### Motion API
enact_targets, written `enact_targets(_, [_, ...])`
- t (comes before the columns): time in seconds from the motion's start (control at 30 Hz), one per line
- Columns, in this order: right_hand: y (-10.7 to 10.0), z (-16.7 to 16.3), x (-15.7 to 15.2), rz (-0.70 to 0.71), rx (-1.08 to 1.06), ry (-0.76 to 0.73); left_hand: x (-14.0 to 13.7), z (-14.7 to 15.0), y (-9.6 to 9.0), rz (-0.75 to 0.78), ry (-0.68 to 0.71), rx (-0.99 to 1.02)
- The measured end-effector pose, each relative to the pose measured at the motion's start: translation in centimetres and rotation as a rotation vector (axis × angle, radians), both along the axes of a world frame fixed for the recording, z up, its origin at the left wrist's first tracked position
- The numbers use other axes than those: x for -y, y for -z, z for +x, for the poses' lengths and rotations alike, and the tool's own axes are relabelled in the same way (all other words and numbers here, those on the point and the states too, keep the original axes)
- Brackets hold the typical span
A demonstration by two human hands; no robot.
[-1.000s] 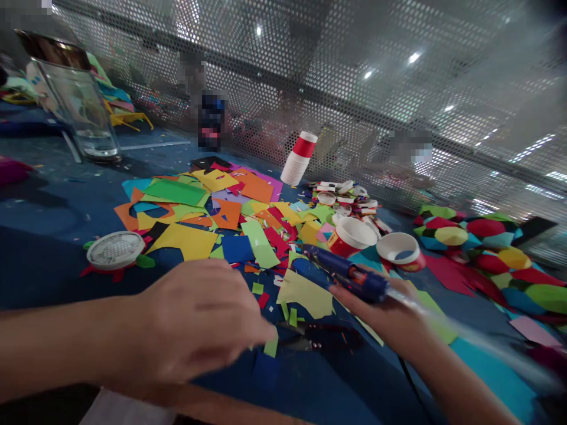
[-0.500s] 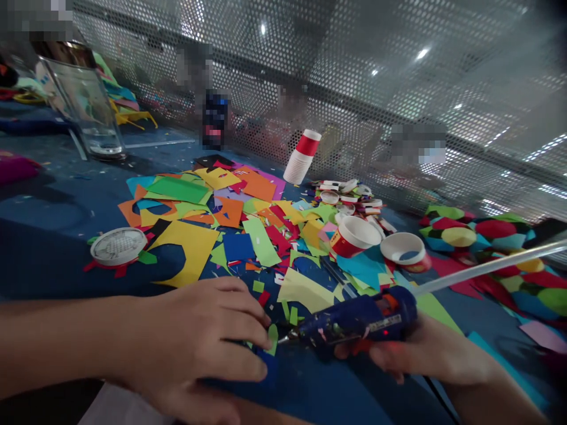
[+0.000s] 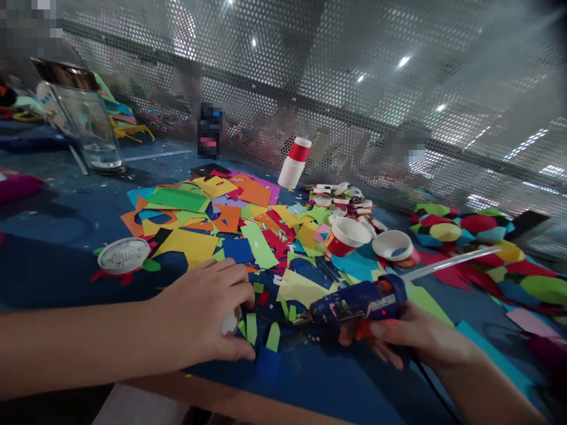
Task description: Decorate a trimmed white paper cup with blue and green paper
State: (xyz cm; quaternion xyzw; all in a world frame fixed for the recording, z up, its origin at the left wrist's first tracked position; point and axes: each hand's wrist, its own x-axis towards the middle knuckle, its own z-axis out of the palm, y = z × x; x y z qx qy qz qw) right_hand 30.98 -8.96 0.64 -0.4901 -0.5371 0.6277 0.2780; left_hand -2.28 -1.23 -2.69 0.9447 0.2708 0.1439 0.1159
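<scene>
Glue gun swung crosswise, nozzle toward left hand.

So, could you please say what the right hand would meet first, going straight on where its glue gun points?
Probably the pale green paper piece just left of the nozzle of the glue gun, though the gun's height above the table is unclear.
</scene>
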Motion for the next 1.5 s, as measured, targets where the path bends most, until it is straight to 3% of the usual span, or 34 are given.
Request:
enact_targets(0.17, [0.0, -0.7, 0.0, -0.014, 0.009, -0.053, 0.9, 1.2, -1.4, -0.070, 0.020, -0.060])
enact_targets(0.33, [0.2, -0.3, 0.3, 0.012, 0.006, -0.048, 0.3, 1.0, -1.5, -0.164, 0.026, -0.062])
enact_targets(0.57, [0.1, -0.2, 0.4, -0.003, 0.046, -0.073, -0.8, 1.3, -1.6, -0.160, 0.264, 0.012])
enact_targets(0.7, [0.1, 0.3, 0.8, 0.013, 0.040, -0.068, 0.3, 0.5, -1.9, -0.014, 0.330, 0.121])
enact_targets(0.8, [0.2, 1.0, 1.0, 0.038, 0.013, -0.038, 2.5, -0.4, -0.8, 0.245, 0.463, 0.267])
enact_targets(0.93, [0.6, 1.6, 1.1, 0.036, -0.033, -0.011, 5.3, -0.9, 2.3, 0.549, 0.334, 0.213])
enact_targets(1.1, [0.8, 1.6, 1.6, 0.009, -0.044, 0.010, 6.8, -0.3, 5.0, 0.640, 0.178, 0.147])
enact_targets(1.27, [0.5, 1.2, 2.0, 0.012, 0.026, 0.100, 7.6, 0.8, 6.2, 0.630, 0.047, 0.178])
enact_targets(1.5, [0.4, 0.5, 1.7, -0.001, -0.079, 0.048, 8.3, 0.9, 6.0, 0.541, -0.123, 0.328])
